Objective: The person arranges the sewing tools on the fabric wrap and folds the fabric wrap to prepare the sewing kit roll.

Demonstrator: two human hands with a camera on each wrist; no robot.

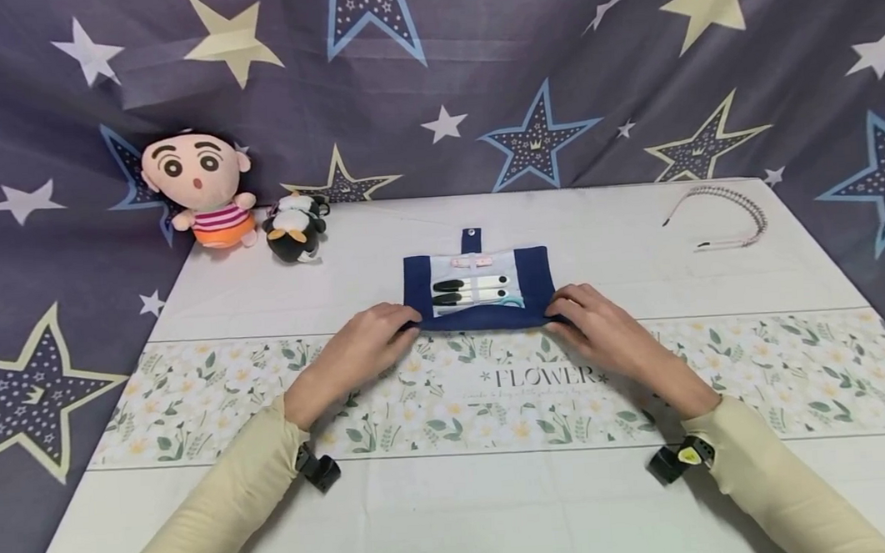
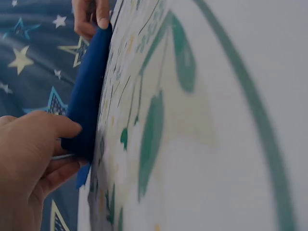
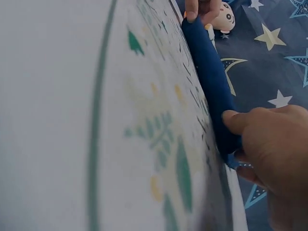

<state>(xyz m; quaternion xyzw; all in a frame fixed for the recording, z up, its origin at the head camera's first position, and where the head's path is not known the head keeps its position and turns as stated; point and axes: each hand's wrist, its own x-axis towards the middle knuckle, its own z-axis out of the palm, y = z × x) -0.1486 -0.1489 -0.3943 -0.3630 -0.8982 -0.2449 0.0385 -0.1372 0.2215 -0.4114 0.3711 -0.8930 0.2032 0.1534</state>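
Observation:
A navy fabric roll-up pouch [image 1: 534,273] lies spread on the table, its near edge rolled into a thick fold. On its pale inner panel an elastic strip holds a small pink tool [image 1: 463,263], two silver tools with black ends [image 1: 491,282] and something with a light blue loop [image 1: 513,301]. A snap tab [image 1: 471,240] points away at the back. My left hand [image 1: 367,343] pinches the left end of the fold, thumb on the near side in the left wrist view. At the right end, my right hand [image 1: 603,326] pinches the fold likewise, as the right wrist view also shows.
A plush doll [image 1: 201,185] and a penguin plush [image 1: 295,230] sit at the back left. Toward the back right lies a headband [image 1: 754,210]. A flower-printed strip [image 1: 419,411] crosses the white table, and a star-patterned curtain [image 1: 432,85] hangs behind.

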